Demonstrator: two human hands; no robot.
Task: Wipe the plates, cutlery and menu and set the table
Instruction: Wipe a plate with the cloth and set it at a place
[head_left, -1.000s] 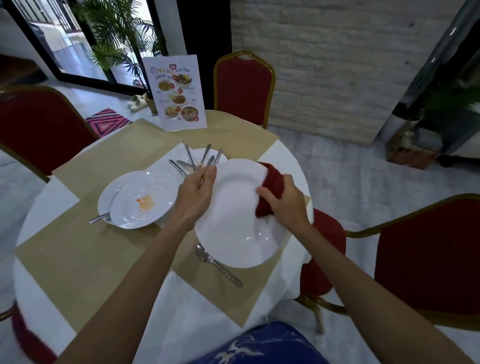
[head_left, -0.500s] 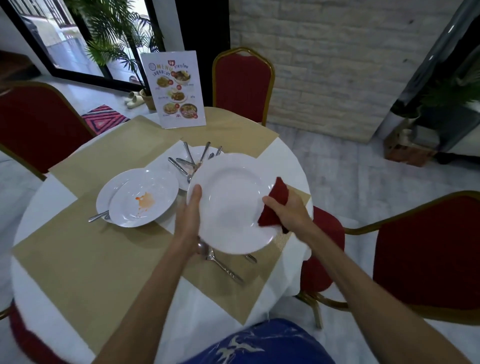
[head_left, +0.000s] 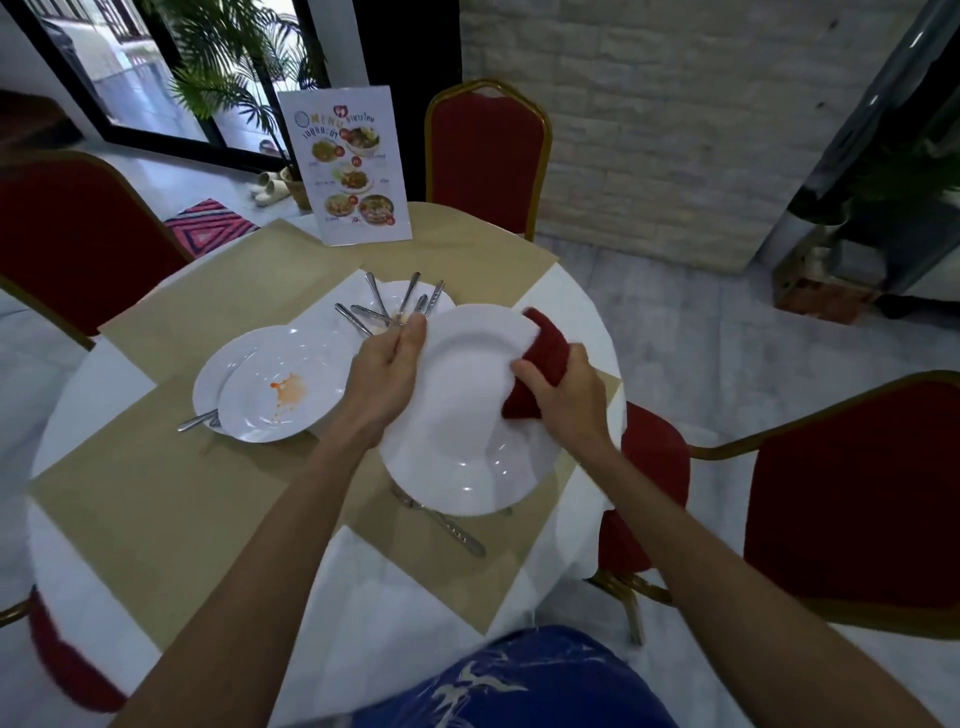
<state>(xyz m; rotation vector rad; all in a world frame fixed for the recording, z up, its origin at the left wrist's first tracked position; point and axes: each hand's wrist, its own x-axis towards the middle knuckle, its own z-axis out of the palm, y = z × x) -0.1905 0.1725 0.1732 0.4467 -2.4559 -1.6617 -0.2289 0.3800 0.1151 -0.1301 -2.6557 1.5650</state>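
left hand (head_left: 384, 376): gripping rim of round white ceramic plate (head_left: 462, 436), fingers clamped on it
right hand (head_left: 563, 397): pinching folded dark red cloth (head_left: 540, 358) onto rim

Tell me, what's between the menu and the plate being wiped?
In the head view, a white plate piled with cutlery sits between them.
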